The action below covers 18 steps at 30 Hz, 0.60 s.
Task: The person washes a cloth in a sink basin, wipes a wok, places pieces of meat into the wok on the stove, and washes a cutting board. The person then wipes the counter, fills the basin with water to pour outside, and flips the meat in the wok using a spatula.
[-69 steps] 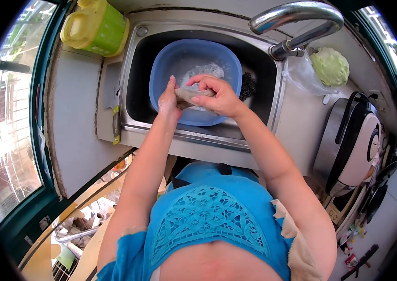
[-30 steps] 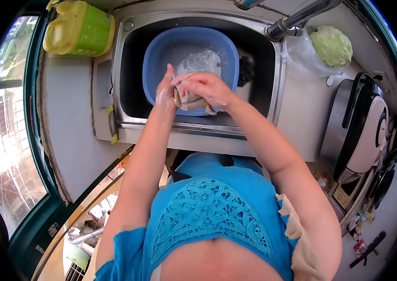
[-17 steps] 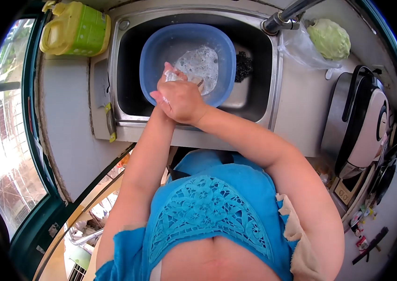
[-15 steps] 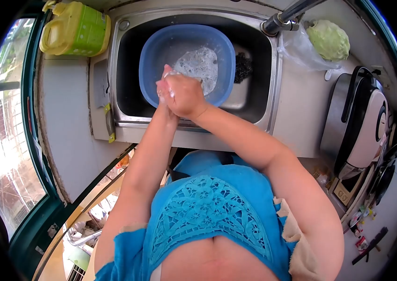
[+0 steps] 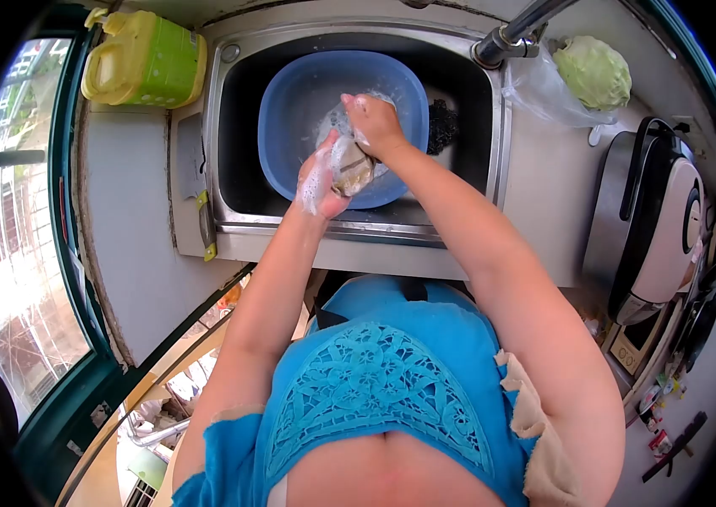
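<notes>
Soapy cloth (image 5: 353, 173), beige-brown, bunched, upper middle of frame, over the lower right part of the blue basin (image 5: 277, 127). My left hand (image 5: 322, 176) has it: fingers narrow around its left and lower side, white suds on palm and wrist. My right hand (image 5: 372, 123) is at the cloth's upper end, fingers curled in; can't tell if they grip it, the hand hides that spot. Foam (image 5: 327, 123) in the basin around both hands.

Basin sits inside the metal sink (image 5: 244, 221). Dark scrubber-like clump (image 5: 442, 127) in the sink, just beside the basin's right side. Knife (image 5: 204, 221), yellow-green handle, left of sink. Yellow-green jug (image 5: 151, 61) upper left. Faucet (image 5: 497, 49) at the sink's upper right corner, spout partly out of view. Cabbage (image 5: 594, 74) upper right, by a clear plastic bag (image 5: 542, 91). Pink-and-black appliance (image 5: 658, 232) on the right.
</notes>
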Tool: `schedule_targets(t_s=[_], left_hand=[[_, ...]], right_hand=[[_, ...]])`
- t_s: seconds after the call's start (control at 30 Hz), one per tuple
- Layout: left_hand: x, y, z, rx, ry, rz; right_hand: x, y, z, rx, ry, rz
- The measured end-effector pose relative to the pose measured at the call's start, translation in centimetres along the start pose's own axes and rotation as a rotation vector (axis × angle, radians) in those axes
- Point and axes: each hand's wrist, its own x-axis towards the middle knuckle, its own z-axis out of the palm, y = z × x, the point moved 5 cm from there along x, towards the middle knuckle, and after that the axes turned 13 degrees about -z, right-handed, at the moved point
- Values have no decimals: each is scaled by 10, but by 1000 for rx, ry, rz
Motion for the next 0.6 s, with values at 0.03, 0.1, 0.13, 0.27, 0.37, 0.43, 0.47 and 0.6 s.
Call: schedule_targets(t_s=[0.03, 0.1, 0.13, 0.27, 0.37, 0.43, 0.47, 0.6], left_hand=[[-6, -2, 1, -10, -86, -82], [-11, 4, 5, -50, -86, -106], [-12, 5, 5, -72, -85, -117], [10, 12, -22, -85, -2, 48], [37, -3, -48, -40, -434, 246], [19, -12, -22, -9, 170, 268], [15, -13, -6, -91, 147, 288], [20, 4, -31, 82, -90, 53]], right_hand=[[-8, 8, -2, 258, -37, 124], [-11, 16, -3, 769, -108, 351], [-15, 1, -14, 941, -81, 436], [-46, -74, -8, 797, -351, 23], [-43, -93, -4, 22, -169, -300], [-17, -58, -8, -68, -39, -100], [-11, -57, -8, -106, -20, -137], [-11, -69, -4, -185, 87, -360]])
